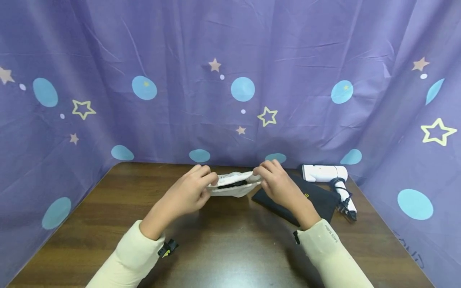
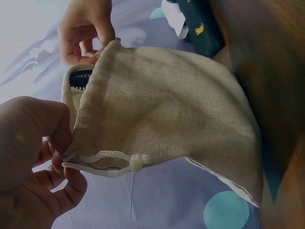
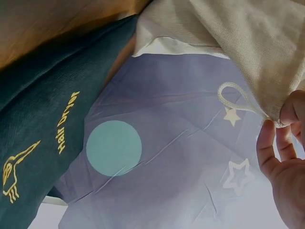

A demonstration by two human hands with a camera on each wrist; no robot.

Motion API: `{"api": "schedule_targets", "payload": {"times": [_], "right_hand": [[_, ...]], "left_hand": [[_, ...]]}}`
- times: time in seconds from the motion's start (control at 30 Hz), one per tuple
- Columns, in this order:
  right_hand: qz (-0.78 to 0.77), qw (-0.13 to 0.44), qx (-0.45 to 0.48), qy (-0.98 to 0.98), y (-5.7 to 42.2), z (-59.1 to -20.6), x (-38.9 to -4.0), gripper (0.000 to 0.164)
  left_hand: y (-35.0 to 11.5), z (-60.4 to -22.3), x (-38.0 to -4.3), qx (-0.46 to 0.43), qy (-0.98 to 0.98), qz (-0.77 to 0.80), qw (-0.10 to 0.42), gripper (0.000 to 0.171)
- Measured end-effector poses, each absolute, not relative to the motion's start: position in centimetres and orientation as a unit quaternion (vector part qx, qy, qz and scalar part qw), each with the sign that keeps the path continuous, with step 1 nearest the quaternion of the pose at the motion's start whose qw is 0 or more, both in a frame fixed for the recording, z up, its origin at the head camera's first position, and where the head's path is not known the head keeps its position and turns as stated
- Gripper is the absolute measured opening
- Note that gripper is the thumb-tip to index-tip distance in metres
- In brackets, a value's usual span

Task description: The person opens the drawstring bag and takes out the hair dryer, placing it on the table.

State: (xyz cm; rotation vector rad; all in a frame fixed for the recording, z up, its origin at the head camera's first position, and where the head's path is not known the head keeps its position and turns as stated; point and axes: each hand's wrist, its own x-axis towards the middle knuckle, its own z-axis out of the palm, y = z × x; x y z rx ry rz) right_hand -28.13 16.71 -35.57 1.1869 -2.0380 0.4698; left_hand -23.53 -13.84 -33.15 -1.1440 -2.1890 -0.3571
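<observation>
A pale cloth drawstring pouch [image 1: 234, 191] is held above the table between both hands, its mouth gaping toward me. My left hand [image 1: 192, 186] pinches the mouth's left corner, where a white knotted cord [image 2: 136, 162] hangs in the left wrist view. At the opposite corner my right hand [image 1: 281, 184] pinches the rim, beside a loop of cord [image 3: 231, 98] in the right wrist view. Inside the opening shows a black toothed thing [image 2: 80, 79], like a comb or brush; most of it is hidden by the cloth.
At the back right of the wooden table [image 1: 230, 240] lies a dark bag [image 1: 317, 197] printed "Hair Dryer" in gold. A white hair dryer [image 1: 324, 173] with its black cord [image 1: 346, 206] bundled lies beside it. A purple patterned curtain [image 1: 180, 100] surrounds the table's back and sides.
</observation>
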Motion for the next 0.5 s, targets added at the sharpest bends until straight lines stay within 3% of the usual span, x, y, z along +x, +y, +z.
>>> {"api": "schedule_targets", "payload": {"times": [0.5], "right_hand": [[0.138,0.296,0.455,-0.828,17.7,-37.0,-28.2,0.044]], "left_hand": [[-12.1,-34.9,-23.1,-0.450,-0.836,-0.086,0.302,0.033]]}}
